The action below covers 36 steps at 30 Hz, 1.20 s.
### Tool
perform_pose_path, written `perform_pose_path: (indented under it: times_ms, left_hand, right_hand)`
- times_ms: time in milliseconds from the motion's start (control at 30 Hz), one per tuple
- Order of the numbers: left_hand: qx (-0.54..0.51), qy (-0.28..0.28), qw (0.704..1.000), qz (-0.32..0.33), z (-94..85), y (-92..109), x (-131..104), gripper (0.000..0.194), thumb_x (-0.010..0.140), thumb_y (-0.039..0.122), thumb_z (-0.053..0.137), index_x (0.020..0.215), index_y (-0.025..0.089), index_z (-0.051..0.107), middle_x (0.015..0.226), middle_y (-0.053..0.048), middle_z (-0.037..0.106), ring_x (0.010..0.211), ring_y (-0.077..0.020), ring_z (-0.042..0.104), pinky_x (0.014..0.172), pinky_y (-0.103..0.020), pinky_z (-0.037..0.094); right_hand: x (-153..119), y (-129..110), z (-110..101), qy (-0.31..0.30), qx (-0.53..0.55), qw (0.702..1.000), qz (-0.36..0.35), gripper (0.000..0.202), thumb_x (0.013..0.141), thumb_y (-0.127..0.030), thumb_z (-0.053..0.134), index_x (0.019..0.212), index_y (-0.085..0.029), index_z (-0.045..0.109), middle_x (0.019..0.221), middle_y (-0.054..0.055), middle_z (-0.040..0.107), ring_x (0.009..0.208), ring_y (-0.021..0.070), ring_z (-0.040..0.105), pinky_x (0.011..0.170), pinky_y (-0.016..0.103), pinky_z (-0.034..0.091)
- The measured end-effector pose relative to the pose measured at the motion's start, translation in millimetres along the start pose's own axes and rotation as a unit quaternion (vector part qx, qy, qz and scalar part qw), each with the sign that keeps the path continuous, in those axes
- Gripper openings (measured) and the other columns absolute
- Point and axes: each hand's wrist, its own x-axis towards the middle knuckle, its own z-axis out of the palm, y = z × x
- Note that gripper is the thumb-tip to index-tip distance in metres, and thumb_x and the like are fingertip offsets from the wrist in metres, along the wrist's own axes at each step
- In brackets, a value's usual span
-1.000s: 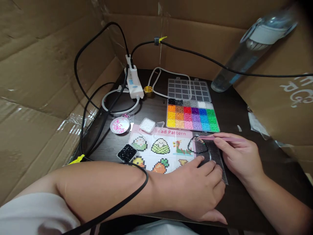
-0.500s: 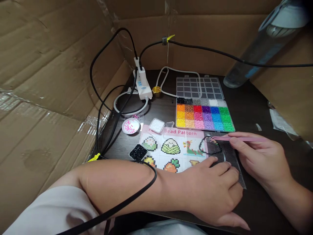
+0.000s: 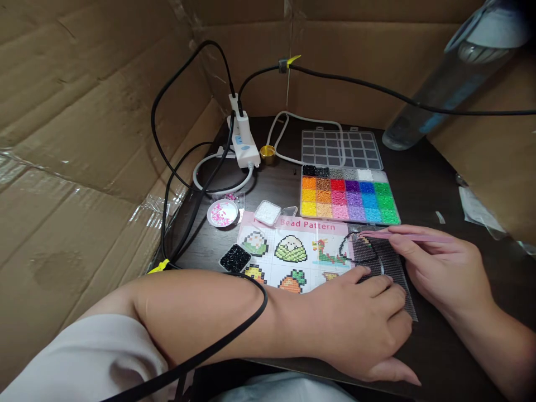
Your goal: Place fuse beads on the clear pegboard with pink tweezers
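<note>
My right hand [image 3: 444,268] grips pink tweezers [image 3: 414,237], whose tips are over a clear pegboard [image 3: 397,268]. An outline of black beads [image 3: 355,261] with a few peach beads at its upper right stands on the board. My left hand [image 3: 368,324] lies palm down across the board's lower part, fingers apart, thumb stretched toward me. Under the board's left side is a printed bead pattern sheet [image 3: 307,225]. Whether the tweezer tips hold a bead is too small to tell.
A bead box [image 3: 349,195] with many colours stands behind the sheet. Left are black beads [image 3: 235,258], white beads [image 3: 267,213] and a dish of pink beads [image 3: 223,214]. A power strip [image 3: 246,148], a bottle [image 3: 435,95] and a black cable [image 3: 221,343] over my left forearm also show.
The tweezer tips have shifted slightly left and up over the bead outline. The whole view has moved a little; my left hand still rests on the board.
</note>
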Motion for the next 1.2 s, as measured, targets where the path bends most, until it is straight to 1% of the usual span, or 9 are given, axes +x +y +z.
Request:
perform_pose_path:
  times_ms: [100,233,333,433,567,700,867,1000,1200]
  left_hand:
    - [-0.004,0.002,1.000,0.003,-0.2,-1.0,-0.1,0.061,0.094,0.061,0.033,0.111,0.011,0.065,0.123,-0.017,0.061,0.115,-0.0295,0.056,0.097,-0.045,0.039]
    - [-0.007,-0.001,1.000,0.001,-1.4,-2.1,-0.4,0.059,0.093,0.060,0.037,0.111,0.011,0.065,0.120,-0.017,0.061,0.115,-0.0291,0.056,0.098,-0.044,0.039]
    - [-0.001,-0.004,1.000,-0.002,-2.0,-1.9,-0.5,0.058,0.093,0.059,0.037,0.112,0.011,0.064,0.123,-0.017,0.060,0.119,-0.0295,0.054,0.099,-0.044,0.039]
    - [0.007,-0.009,1.000,-0.002,-2.0,-1.6,-0.8,0.060,0.094,0.060,0.034,0.115,0.012,0.063,0.127,-0.017,0.059,0.120,-0.0295,0.053,0.101,-0.045,0.039]
    - [0.005,-0.010,1.000,-0.001,-2.5,-2.2,-1.1,0.059,0.094,0.060,0.035,0.114,0.012,0.063,0.126,-0.016,0.059,0.119,-0.0293,0.054,0.100,-0.044,0.039]
    - [0.004,-0.009,1.000,-0.001,-2.9,-2.6,-0.7,0.059,0.093,0.059,0.036,0.115,0.011,0.062,0.126,-0.017,0.059,0.119,-0.0298,0.053,0.101,-0.045,0.039]
    - [0.000,-0.012,1.000,0.000,-2.3,-2.2,0.1,0.058,0.093,0.059,0.036,0.113,0.011,0.062,0.125,-0.017,0.059,0.119,-0.0302,0.054,0.100,-0.046,0.039]
    - [0.001,-0.014,1.000,0.001,-1.3,-2.9,-0.3,0.060,0.094,0.060,0.035,0.115,0.011,0.061,0.127,-0.017,0.058,0.120,-0.0315,0.052,0.102,-0.047,0.038]
    - [-0.005,-0.024,1.000,-0.001,-4.8,-0.8,-2.0,0.058,0.095,0.058,0.033,0.116,0.011,0.060,0.126,-0.016,0.058,0.120,-0.0311,0.052,0.103,-0.045,0.037]
  right_hand:
    - [-0.6,-3.5,-1.4,-0.010,-0.007,0.999,0.033,0.016,0.080,-0.040,0.074,0.087,-0.027,0.082,0.098,0.004,0.078,0.095,0.0211,0.072,0.092,0.034,0.059]
    - [0.5,-4.4,-0.3,-0.021,0.017,0.999,0.040,0.018,0.080,-0.039,0.073,0.086,-0.024,0.081,0.096,0.005,0.078,0.093,0.0214,0.073,0.090,0.035,0.060]
    - [1.9,-3.6,1.5,-0.012,0.026,0.999,0.021,0.013,0.079,-0.036,0.075,0.084,-0.025,0.080,0.092,0.004,0.078,0.087,0.0197,0.074,0.084,0.033,0.062]
    - [2.7,-4.5,2.9,-0.009,0.025,1.000,-0.003,0.009,0.079,-0.031,0.074,0.083,-0.025,0.080,0.089,0.003,0.078,0.087,0.0189,0.074,0.082,0.031,0.063]
    - [2.8,-7.8,4.1,-0.018,0.040,0.999,-0.012,0.008,0.080,-0.029,0.074,0.084,-0.025,0.080,0.089,0.003,0.078,0.084,0.0181,0.074,0.077,0.030,0.063]
    - [2.6,-8.9,4.9,-0.007,0.047,0.999,-0.017,0.006,0.078,-0.027,0.075,0.082,-0.026,0.080,0.085,0.002,0.078,0.080,0.0174,0.074,0.073,0.029,0.063]
    - [2.3,-6.1,5.9,-0.009,0.053,0.998,-0.020,0.006,0.079,-0.027,0.075,0.082,-0.026,0.080,0.084,0.002,0.078,0.081,0.0172,0.074,0.075,0.029,0.063]
    - [1.9,-4.4,5.3,-0.013,0.058,0.998,-0.026,0.005,0.079,-0.026,0.076,0.082,-0.027,0.080,0.084,0.001,0.078,0.081,0.0160,0.073,0.075,0.027,0.063]
    - [3.6,-6.0,5.5,-0.051,0.074,0.996,-0.029,0.008,0.083,-0.025,0.072,0.083,-0.028,0.080,0.084,0.000,0.078,0.081,0.0126,0.072,0.076,0.022,0.061]
